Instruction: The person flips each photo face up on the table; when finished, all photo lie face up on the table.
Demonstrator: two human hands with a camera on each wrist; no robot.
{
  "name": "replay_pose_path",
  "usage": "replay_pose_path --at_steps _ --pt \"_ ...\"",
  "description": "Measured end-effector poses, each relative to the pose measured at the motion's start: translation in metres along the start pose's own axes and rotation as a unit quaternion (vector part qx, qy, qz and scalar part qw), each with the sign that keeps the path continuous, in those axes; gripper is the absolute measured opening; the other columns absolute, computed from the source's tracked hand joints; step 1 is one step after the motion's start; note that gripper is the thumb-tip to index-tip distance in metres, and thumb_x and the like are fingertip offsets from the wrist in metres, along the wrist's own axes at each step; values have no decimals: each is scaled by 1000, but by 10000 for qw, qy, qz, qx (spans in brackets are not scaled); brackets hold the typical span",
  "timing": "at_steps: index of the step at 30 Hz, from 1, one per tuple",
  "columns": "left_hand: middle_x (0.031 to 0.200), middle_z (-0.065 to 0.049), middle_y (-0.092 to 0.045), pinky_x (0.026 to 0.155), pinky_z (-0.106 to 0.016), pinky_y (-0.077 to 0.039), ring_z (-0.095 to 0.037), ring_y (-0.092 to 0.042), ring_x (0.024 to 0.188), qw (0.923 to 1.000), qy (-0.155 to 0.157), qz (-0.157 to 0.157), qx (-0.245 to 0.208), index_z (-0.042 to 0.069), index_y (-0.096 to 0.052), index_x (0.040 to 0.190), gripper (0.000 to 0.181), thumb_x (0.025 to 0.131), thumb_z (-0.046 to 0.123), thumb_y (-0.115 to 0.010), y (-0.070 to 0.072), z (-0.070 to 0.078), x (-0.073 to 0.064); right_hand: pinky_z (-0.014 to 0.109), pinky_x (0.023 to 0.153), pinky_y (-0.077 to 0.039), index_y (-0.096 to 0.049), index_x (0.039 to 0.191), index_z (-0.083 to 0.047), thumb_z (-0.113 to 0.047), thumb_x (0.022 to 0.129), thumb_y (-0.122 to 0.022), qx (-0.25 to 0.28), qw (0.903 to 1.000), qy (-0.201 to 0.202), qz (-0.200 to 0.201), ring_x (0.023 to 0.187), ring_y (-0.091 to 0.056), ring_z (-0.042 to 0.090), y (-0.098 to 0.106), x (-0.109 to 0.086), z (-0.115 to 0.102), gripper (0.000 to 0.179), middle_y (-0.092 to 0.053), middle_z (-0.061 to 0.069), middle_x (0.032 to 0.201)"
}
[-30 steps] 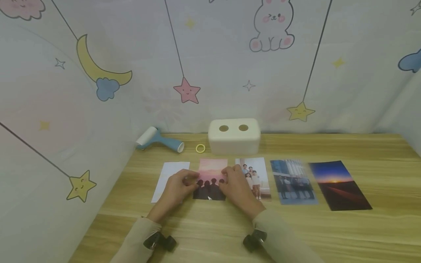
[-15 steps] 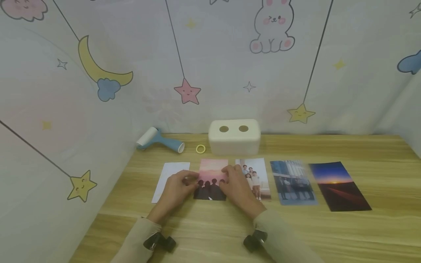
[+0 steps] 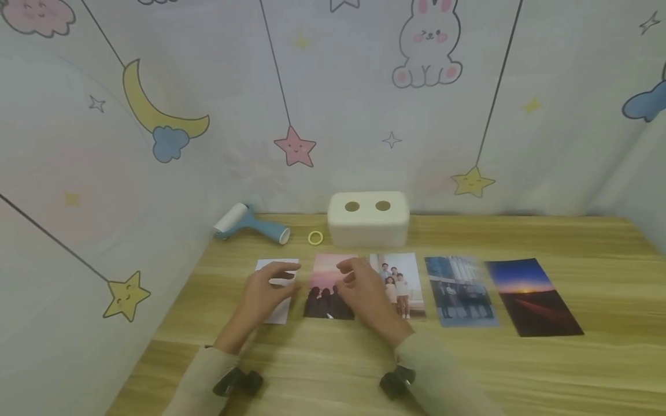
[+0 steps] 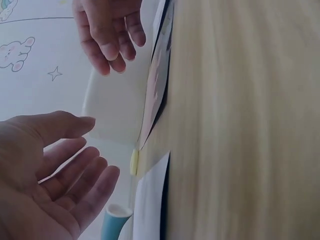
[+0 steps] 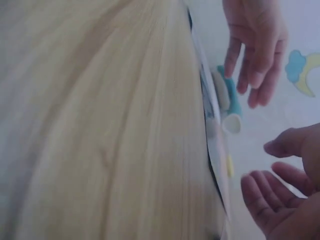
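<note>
A row of photos lies across the wooden table. My left hand point(image 3: 265, 292) hovers over a white card point(image 3: 281, 309) at the row's left end, thumb and fingers apart and holding nothing. My right hand point(image 3: 364, 292) is above the right side of a photo of silhouettes under a pink sky point(image 3: 325, 283), partly covering it. In the left wrist view that pink photo point(image 4: 155, 85) lies on the table below the right hand point(image 4: 112, 30), whose fingers are loosely bent around nothing. To the right lies a family photo point(image 3: 403, 283), partly behind the right hand.
Farther right are a group photo point(image 3: 463, 292) and a sunset photo point(image 3: 533, 297). Along the back stand a white box with two holes point(image 3: 368, 228), a yellow ring point(image 3: 315, 238) and a blue-handled lint roller point(image 3: 252, 224). A patterned curtain point(image 3: 333, 115) borders the table.
Both hands have let go of the pink-sky photo's sides and lifted. The left hand has moved left over the white card; the right has shifted slightly left. The photo stays in place.
</note>
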State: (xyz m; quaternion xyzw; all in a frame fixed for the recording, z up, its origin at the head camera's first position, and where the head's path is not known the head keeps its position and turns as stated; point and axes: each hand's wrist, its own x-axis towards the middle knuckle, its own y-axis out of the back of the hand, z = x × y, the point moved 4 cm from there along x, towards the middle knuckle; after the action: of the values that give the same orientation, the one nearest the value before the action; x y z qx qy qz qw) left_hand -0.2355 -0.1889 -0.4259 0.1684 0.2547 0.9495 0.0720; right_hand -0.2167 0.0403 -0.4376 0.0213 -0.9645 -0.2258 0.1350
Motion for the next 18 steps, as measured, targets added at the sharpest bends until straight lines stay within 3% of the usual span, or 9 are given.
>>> replay_pose_path --at_steps 5,18 --pt "125 -19 -72 85 -37 -63 -39 -71 112 10000 30 -39 -8 1 -74 126 41 87 0 -86 14 -4 0 44 86 -61 -68 121 -1 -4 93 -72 160 9997 105 -121 96 -71 30 -10 2 -4 29 -68 14 114" --pt "142 -18 -65 98 -49 -58 -41 -59 131 9977 -78 -669 51 -1 -66 140 58 87 6 -88 46 -18 1 47 93 -59 -67 123 1 -7 96 -69 489 9982 80 -338 103 -71 32 -36 9 -13 29 -70 17 118"
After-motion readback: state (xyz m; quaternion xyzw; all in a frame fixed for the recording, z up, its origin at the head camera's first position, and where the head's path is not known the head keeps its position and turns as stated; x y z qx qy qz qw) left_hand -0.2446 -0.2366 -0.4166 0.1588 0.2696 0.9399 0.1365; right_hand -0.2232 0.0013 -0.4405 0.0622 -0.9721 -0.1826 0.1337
